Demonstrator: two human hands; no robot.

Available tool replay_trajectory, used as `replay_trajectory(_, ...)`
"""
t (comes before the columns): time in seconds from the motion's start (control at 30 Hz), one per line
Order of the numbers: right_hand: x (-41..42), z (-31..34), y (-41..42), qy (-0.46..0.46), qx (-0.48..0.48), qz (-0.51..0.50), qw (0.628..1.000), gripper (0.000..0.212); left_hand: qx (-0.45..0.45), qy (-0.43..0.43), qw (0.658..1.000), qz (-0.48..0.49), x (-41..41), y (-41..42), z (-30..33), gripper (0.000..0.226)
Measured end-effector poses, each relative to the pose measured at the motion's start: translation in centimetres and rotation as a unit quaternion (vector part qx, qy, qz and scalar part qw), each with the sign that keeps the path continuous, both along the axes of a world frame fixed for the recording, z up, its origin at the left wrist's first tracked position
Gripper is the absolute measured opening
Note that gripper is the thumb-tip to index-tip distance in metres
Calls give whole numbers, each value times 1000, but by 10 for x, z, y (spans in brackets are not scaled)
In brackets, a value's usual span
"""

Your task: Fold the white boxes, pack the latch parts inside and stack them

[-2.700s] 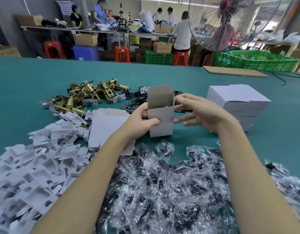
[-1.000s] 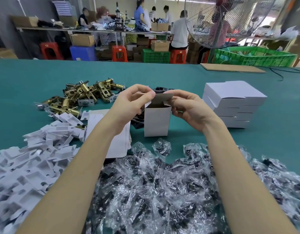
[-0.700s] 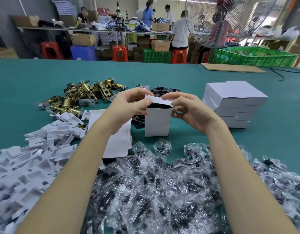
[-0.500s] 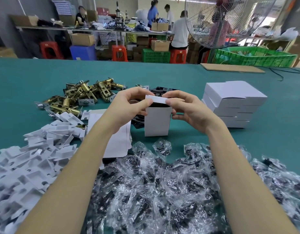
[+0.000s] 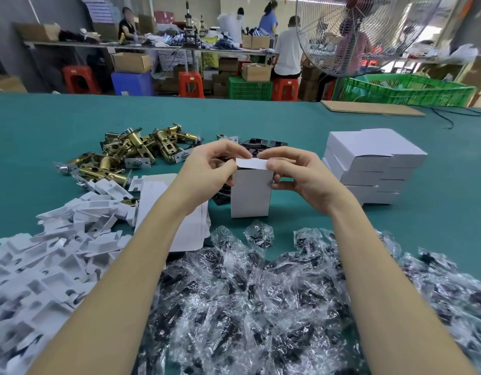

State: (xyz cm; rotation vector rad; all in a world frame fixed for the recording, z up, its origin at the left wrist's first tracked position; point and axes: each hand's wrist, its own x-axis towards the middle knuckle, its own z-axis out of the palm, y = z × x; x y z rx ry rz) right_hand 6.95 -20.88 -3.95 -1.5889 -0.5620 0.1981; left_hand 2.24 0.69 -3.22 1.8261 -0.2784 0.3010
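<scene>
Closing the top flap of one white box (image 5: pixel 250 194), standing upright on the green table (image 5: pixel 436 212) at centre of view. Left hand (image 5: pixel 206 169) pinches the flap's left end, thumb and curled fingers around the box's upper corner; right hand (image 5: pixel 301 171) pinches the right end likewise. Tuck flap (image 5: pixel 251 163) sits bent over the opening, its edge not yet slid inside.

Judgement on technique: press both ends down evenly, steer the tuck edge inside the front wall, keep the box square so the thin card does not buckle. Contents not visible, so whether a latch part is inside cannot be told.

Materials:
- Box: matte white card, rectangular, crisp creases.
- Stack of finished boxes (image 5: pixel 369 169), 3 o'clock of the hands, lying flat and tidy.
- Brass latch parts (image 5: pixel 131 152), 10 o'clock: shiny cylinders with steel faceplates, loosely heaped.
- White card inserts (image 5: pixel 44 253), 8 o'clock: die-cut, jumbled.
- Flat box blanks (image 5: pixel 185 226) under the left forearm.
- Crinkly clear bags (image 5: pixel 261 307) of dark small parts, 6 o'clock, glossy.
</scene>
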Motion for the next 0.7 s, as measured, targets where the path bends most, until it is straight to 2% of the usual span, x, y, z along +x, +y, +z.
replay_trajectory(0.17,1,-1,-1,-21,4,-11,1000,18,-29,30,997,-62,-3,11,-1,20)
replay_trajectory(0.27,1,-1,-1,-31,-2,-13,999,17,-36,14,998,-49,-2,9,-2,13)
replay_trajectory(0.33,1,0,-1,-43,-8,-20,999,16,-36,-6,999,-31,0,8,-3,16)
replay_trajectory(0.53,3,-2,-2,-47,-13,-21,999,17,2,-58,998,-18,1,8,-9,15)
replay_trajectory(0.7,4,-4,-2,-36,1,-22,999,18,72,-117,990,23,1,8,-12,13)
